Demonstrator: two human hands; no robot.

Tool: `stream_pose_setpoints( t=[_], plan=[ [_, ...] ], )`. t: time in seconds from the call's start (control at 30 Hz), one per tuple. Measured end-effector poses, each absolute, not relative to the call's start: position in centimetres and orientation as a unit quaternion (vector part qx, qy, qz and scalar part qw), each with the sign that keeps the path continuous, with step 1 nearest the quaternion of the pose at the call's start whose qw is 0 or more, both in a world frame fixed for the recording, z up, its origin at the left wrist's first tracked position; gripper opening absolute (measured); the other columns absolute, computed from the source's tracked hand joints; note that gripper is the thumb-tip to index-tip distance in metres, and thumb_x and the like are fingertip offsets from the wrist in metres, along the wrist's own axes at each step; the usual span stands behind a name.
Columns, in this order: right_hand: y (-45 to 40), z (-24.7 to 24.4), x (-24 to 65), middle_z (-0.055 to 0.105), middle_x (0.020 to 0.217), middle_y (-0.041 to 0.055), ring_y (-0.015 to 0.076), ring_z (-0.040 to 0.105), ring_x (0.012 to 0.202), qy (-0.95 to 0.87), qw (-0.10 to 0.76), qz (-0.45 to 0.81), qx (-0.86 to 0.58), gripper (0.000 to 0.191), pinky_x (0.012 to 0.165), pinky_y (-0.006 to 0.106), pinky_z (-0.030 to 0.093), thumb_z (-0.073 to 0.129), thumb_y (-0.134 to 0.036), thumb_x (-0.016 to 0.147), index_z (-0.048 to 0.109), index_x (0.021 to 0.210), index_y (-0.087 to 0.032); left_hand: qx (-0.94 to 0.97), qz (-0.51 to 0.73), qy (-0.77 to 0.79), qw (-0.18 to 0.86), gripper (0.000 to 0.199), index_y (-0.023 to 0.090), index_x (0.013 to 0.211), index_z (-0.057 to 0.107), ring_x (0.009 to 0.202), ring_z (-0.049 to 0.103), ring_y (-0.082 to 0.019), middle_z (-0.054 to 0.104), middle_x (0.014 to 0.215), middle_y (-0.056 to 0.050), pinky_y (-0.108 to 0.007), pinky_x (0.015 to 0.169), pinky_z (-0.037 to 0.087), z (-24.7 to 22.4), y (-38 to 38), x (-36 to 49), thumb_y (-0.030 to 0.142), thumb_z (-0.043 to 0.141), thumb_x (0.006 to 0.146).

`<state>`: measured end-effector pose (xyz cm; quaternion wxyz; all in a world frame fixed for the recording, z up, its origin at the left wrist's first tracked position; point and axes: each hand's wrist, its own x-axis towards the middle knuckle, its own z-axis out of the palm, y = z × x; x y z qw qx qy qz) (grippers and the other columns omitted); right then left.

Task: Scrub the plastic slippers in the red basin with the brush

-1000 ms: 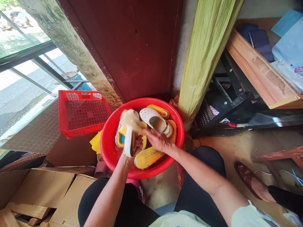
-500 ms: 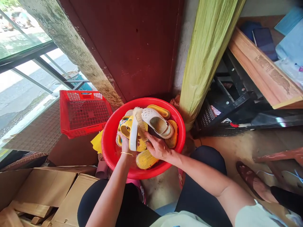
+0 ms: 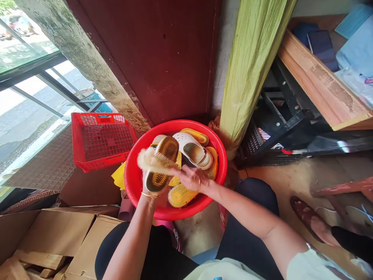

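My left hand (image 3: pixel 147 188), mostly hidden under a yellow and white sandal (image 3: pixel 167 151), holds it with its patterned sole facing up. My right hand (image 3: pixel 192 178) is closed round the handle end of a bristle brush (image 3: pixel 154 161), which lies across the sole and is slightly blurred. Both hands are over a red basin (image 3: pixel 130 194). Inside the basin sit a white clog (image 3: pixel 186 140) and several yellow soles, one of them a yellow sole (image 3: pixel 181 195) near the front rim.
A red plastic crate (image 3: pixel 101 142) stands left of the basin, with cardboard boxes (image 3: pixel 55 233) at the lower left. A yellow-green curtain (image 3: pixel 247 74) hangs behind right, near an open wooden drawer (image 3: pixel 326 81). Another person's sandalled foot (image 3: pixel 309 219) is at the right.
My left hand has turned the sandal from its side to sole up. The brush in my right hand has swung left and down across the sole. The view has shifted slightly.
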<state>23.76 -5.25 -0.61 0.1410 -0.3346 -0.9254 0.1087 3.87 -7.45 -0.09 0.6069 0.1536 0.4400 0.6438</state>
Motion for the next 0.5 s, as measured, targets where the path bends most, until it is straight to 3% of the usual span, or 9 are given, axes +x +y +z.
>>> stream_pose_setpoints(
  t=[0.13, 0.27, 0.4, 0.5],
  plan=[
    [-2.7, -0.5, 24.2, 0.072, 0.123, 0.0137, 0.0262, 0.072, 0.096, -0.880, 0.151, 0.147, -0.425, 0.058, 0.077, 0.034, 0.058, 0.040, -0.031, 0.107, 0.036, 0.165, -0.030, 0.108, 0.624, 0.383, 0.672, 0.047, 0.022, 0.126, 0.070, 0.120, 0.068, -0.036, 0.076, 0.122, -0.011, -0.056, 0.098, 0.059, 1.4, -8.0, 4.9, 0.047, 0.064, 0.086],
    [-1.5, -0.8, 24.5, 0.074, 0.126, 0.0131, 0.0248, 0.073, 0.102, -0.855, 0.166, 0.189, -0.453, 0.060, 0.086, 0.034, 0.058, 0.042, -0.027, 0.106, 0.035, 0.165, -0.025, 0.118, 0.619, 0.381, 0.676, 0.050, 0.020, 0.126, 0.070, 0.118, 0.069, -0.038, 0.076, 0.122, -0.014, -0.060, 0.097, 0.058, 1.7, -8.0, 4.5, 0.045, 0.066, 0.082],
    [-0.7, -0.8, 25.1, 0.079, 0.111, 0.0117, 0.0253, 0.075, 0.095, -0.819, 0.168, 0.227, -0.500, 0.061, 0.086, 0.035, 0.058, 0.045, -0.025, 0.104, 0.036, 0.164, -0.019, 0.173, 0.681, 0.461, 0.542, 0.040, 0.019, 0.108, 0.072, 0.120, 0.068, -0.036, 0.077, 0.108, -0.010, -0.050, 0.103, 0.057, 1.0, -6.8, 2.0, 0.045, 0.073, 0.078],
    [-0.5, -0.4, 25.5, 0.076, 0.127, 0.0091, 0.0245, 0.074, 0.107, -0.814, 0.194, 0.243, -0.491, 0.062, 0.096, 0.036, 0.056, 0.047, -0.025, 0.103, 0.037, 0.164, -0.021, 0.269, 0.645, 0.618, 0.362, 0.063, 0.022, 0.123, 0.067, 0.136, 0.057, -0.036, 0.072, 0.127, -0.009, -0.046, 0.119, 0.042, 0.0, -5.7, 0.4, 0.036, 0.087, 0.065]
  ],
)
